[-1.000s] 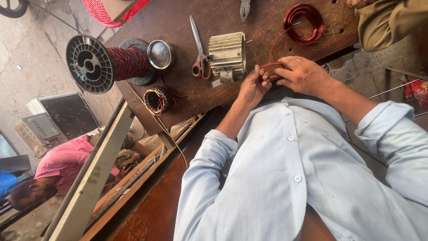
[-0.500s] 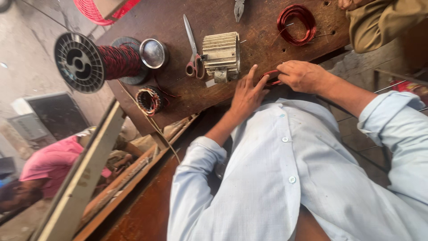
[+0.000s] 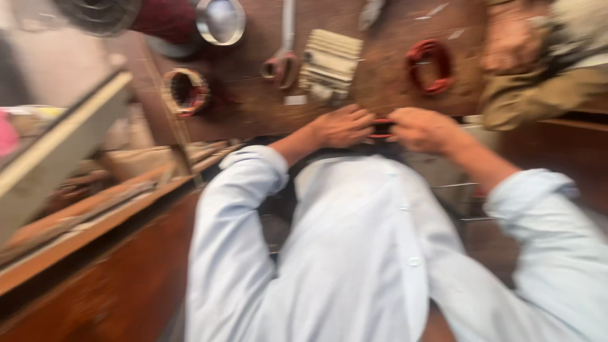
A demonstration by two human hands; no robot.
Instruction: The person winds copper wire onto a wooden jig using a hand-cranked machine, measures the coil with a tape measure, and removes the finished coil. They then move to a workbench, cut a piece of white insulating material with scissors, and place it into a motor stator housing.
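The picture is blurred by motion. My left hand (image 3: 344, 126) and my right hand (image 3: 423, 128) meet at the near edge of the brown wooden bench (image 3: 253, 107). Both pinch a small red wire coil (image 3: 381, 128) between them. Just beyond my hands lies a pale ribbed metal block (image 3: 329, 63). A second red wire coil (image 3: 430, 66) rests on the bench past my right hand. My light blue shirt fills the lower part of the view.
Scissors with red handles (image 3: 284, 57) lie left of the block. A small wound ring (image 3: 185, 91), a shiny metal cup (image 3: 220, 19) and a large spool of red wire (image 3: 120, 14) stand at the left. Another person's sleeve (image 3: 538, 95) rests at the right.
The camera has swung and moved closer, and the picture has blurred. My two hands have come together on the small red coil at the bench edge.
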